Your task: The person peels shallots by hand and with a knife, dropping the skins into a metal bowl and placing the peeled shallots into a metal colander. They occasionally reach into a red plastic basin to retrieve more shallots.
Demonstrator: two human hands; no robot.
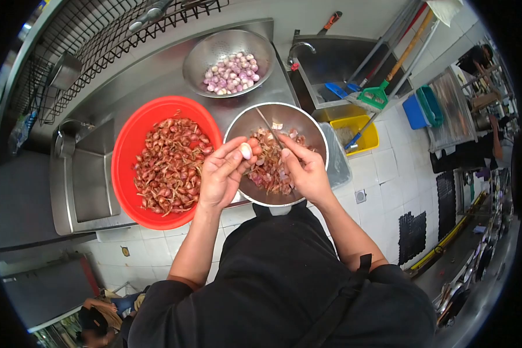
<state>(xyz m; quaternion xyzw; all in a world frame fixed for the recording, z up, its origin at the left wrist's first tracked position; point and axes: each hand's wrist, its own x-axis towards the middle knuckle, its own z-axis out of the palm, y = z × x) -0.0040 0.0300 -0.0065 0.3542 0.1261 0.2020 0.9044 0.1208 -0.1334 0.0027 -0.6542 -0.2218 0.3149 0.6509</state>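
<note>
Pale shallot (246, 152) sat pinched in the left hand (223, 171), over the metal bowl (315, 132) of papery skins (269, 169). The right hand (305, 175) grasped a thin knife (267, 123), its tip pointing away from the person. Unpeeled shallots (171, 165) filled much of a red basin (123, 159) beside the bowl; peeled ones (232, 73) lay in a colander (195, 62) beyond.

Bright, even light | edges bowed, corners black | far right perhaps soft
</note>
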